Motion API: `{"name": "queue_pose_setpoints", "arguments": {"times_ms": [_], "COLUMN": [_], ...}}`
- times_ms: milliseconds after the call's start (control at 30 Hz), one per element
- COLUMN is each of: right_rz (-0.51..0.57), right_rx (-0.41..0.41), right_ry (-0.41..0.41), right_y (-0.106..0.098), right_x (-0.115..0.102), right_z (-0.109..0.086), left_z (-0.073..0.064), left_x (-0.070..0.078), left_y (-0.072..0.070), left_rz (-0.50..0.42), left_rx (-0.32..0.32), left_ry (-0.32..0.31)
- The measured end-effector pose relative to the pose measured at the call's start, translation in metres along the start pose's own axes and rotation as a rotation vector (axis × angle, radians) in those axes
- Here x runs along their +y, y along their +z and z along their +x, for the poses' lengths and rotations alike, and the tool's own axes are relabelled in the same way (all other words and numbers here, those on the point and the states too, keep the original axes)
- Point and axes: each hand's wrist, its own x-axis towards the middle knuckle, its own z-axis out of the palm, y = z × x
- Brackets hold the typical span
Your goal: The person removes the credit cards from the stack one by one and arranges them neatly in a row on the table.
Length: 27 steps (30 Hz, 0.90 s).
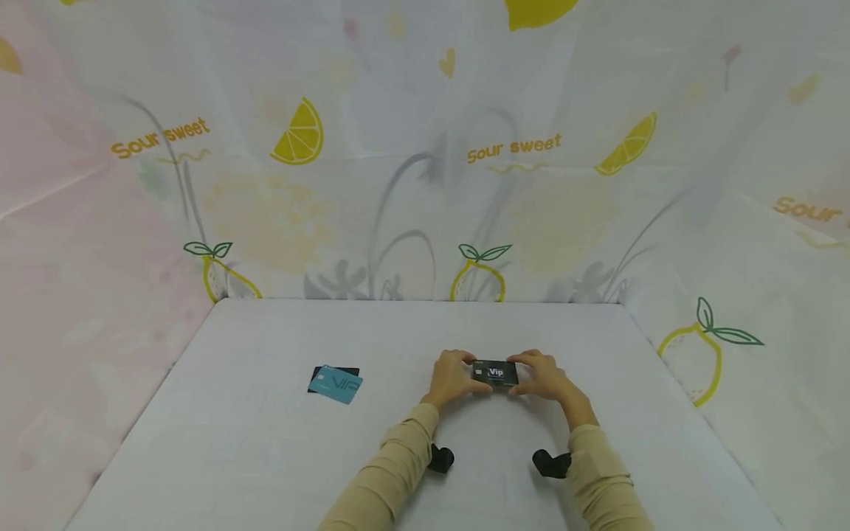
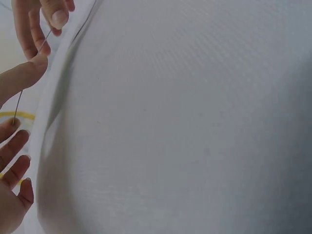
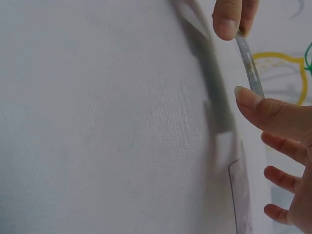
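Observation:
A black card (image 1: 496,373) marked "Vip" faces the head camera, spanning the gap between two hands. My left hand (image 1: 454,377) pinches its left end between thumb and fingers; my right hand (image 1: 541,376) pinches the right end the same way. In the left wrist view the card (image 2: 18,105) appears edge-on as a thin line by the left thumb (image 2: 27,74). The right wrist view gives a narrow slant of the card (image 3: 250,68) beside the right thumb (image 3: 273,114). Left of the hands, a light blue card (image 1: 339,384) overlaps another black card (image 1: 347,369), partly hidden.
A white-covered table (image 1: 252,457) carries the cards. Black wrist mounts (image 1: 553,464) project inward from both sleeves. Behind and beside the table hangs a pale cloth (image 1: 385,206) printed with lemons and "Sour sweet".

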Motion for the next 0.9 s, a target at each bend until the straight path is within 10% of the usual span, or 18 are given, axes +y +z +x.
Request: {"name": "queue_pose_setpoints", "arguments": {"times_ms": [900], "right_rz": [-0.075], "right_rx": [-0.07], "right_ry": [0.08], "right_y": [0.0], "right_x": [0.019], "right_z": [0.007], "left_z": [0.002], "left_x": [0.013], "left_y": [0.019], "left_rz": [0.271], "left_rx": [-0.062], "left_ry": [-0.136]}}
